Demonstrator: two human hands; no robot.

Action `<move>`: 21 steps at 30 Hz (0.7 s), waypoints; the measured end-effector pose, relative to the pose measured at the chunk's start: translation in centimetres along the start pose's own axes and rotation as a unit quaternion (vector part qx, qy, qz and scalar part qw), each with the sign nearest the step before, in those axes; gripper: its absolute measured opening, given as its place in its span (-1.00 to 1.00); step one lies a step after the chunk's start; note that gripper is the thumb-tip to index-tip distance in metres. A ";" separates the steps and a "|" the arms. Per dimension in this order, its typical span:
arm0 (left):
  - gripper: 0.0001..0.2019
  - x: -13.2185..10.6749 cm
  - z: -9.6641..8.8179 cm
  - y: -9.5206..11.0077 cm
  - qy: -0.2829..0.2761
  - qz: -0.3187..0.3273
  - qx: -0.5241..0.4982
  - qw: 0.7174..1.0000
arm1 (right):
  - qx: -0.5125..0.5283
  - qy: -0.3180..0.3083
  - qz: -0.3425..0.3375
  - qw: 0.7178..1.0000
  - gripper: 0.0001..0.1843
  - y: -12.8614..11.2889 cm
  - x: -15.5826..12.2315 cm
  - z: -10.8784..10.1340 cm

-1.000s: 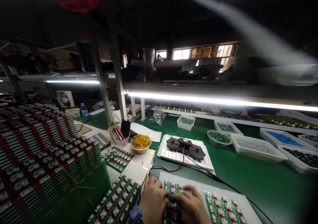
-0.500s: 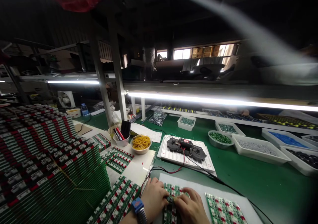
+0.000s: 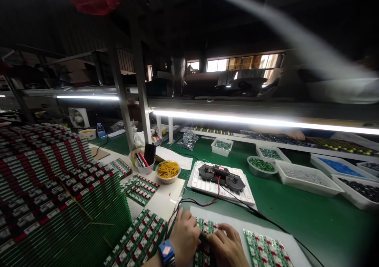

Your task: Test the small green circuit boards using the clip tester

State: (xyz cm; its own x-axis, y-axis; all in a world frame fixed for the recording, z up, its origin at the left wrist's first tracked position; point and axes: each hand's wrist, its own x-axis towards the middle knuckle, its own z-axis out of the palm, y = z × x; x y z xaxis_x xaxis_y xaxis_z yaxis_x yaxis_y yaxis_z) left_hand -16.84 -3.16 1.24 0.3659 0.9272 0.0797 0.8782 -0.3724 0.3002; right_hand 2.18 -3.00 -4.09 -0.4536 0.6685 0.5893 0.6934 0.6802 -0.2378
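Two hands: left hand (image 3: 185, 237) and right hand (image 3: 227, 249) low over one green circuit-board strip (image 3: 203, 255), on a white sheet (image 3: 225, 217) at the near edge of the counter (image 3: 310, 215).
Grip: narrow on both sides, fingers curled down over the strip; exact pinch hidden behind the knuckles.
Handling: probably best with both hands close together, strip flat on the sheet, pressure even.
Beside the hands: a red-and-green board panel (image 3: 265, 249) to the right; tall rows of stacked boards (image 3: 59, 188) to the left.
Bowls: yellow rubber bands in a white bowl (image 3: 167, 172); green parts in a grey bowl (image 3: 262, 164); marker pens in a white cup (image 3: 141, 165).
Tubs along the far side: green parts in a small white tub (image 3: 222, 146); grey parts in a wide white tub (image 3: 308, 180); blue parts in another (image 3: 339, 166); dark parts in a white tub (image 3: 358, 190).
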 end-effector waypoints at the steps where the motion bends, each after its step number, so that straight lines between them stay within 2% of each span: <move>1: -0.93 0.1 -0.2 -0.1 -0.004 0.002 -0.008 1.000 | 0.008 -0.008 0.002 1.000 -0.70 0.1 0.2 -0.2; 5: -0.91 1.3 -0.7 -0.9 0.002 -0.011 -0.064 0.998 | 0.021 -0.030 0.026 0.999 -0.65 0.6 1.5 -0.7; 9: -0.87 2.2 -0.1 -1.5 0.011 -0.020 -0.063 0.998 | 0.027 -0.032 0.057 0.997 -0.66 0.9 2.1 -0.4; 13: -0.86 2.1 0.5 -1.4 0.012 -0.004 -0.038 0.999 | 0.006 -0.033 0.032 0.999 -0.66 1.1 1.8 -0.2; 17: -0.88 2.0 0.2 -1.4 -0.016 0.018 -0.029 0.999 | -0.046 -0.019 -0.013 0.999 -0.67 1.1 1.6 -0.2; 21: -0.81 2.4 -0.1 -1.8 -0.044 -0.004 -0.065 0.997 | -0.070 -0.041 -0.029 0.996 -0.67 1.2 1.6 0.0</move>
State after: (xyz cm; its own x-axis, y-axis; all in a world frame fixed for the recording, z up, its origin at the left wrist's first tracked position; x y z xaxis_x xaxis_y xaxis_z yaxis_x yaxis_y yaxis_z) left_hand -17.58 -0.22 0.94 0.3901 0.9207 -0.0043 0.8358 -0.3522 0.4212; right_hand 2.30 -1.13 -3.40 -0.5349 0.6558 0.5327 0.7334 0.6735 -0.0927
